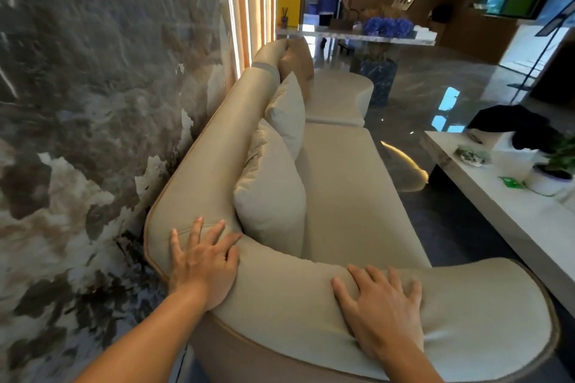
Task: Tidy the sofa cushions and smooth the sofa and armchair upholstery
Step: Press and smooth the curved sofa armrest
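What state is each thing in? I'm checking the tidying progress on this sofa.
left hand: open, flat on the sofa's rounded corner
right hand: open, flat on the armrest
nearest cushion: upright, creased, leaning on the backrest
second cushion: upright, leaning on backrest
brown cushion: upright at far end
seat: bare, smooth

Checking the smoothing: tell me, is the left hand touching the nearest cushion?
Apart. The head view shows the left hand flat on the sofa armrest, upholstery visible before the nearest cushion.
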A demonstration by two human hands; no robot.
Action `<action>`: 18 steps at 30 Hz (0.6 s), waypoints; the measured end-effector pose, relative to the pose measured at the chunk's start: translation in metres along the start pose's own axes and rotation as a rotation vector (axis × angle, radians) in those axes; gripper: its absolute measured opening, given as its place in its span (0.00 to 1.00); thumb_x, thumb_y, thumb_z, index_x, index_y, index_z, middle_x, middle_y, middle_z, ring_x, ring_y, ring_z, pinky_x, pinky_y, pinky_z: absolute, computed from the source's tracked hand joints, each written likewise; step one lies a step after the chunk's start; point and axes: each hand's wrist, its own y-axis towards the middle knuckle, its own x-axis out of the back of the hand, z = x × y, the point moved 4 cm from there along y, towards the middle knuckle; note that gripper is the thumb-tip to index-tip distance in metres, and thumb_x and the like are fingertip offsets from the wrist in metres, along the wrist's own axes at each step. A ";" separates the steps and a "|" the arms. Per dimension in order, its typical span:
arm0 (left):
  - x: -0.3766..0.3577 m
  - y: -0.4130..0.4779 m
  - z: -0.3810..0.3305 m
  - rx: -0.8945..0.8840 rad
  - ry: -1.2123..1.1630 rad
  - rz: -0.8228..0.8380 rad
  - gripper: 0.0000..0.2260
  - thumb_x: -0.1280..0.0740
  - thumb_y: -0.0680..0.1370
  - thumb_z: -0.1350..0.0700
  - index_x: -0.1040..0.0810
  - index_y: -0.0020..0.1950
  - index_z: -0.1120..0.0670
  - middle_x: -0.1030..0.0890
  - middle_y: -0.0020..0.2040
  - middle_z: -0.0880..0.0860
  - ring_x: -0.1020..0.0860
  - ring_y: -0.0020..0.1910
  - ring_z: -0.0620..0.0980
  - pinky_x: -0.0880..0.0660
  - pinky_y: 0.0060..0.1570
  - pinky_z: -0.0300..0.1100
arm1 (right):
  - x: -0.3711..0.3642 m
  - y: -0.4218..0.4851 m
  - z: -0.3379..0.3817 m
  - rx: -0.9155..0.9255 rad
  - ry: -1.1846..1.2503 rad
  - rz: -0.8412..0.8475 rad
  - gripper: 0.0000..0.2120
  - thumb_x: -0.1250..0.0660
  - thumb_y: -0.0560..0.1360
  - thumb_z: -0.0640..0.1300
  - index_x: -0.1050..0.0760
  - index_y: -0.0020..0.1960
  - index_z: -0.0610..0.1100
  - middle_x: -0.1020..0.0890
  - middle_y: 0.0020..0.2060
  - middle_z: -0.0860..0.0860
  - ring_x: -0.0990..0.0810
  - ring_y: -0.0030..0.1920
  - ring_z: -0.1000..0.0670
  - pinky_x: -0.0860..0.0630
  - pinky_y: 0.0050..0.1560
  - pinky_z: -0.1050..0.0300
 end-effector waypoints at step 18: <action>-0.002 0.038 -0.003 0.003 0.027 0.025 0.21 0.55 0.80 0.40 0.38 0.72 0.32 0.42 0.79 0.39 0.55 0.79 0.52 0.63 0.73 0.65 | 0.003 0.052 0.015 0.041 -0.001 0.033 0.36 0.63 0.70 0.71 0.36 0.72 0.62 0.29 0.70 0.60 0.36 0.72 0.48 0.49 0.69 0.34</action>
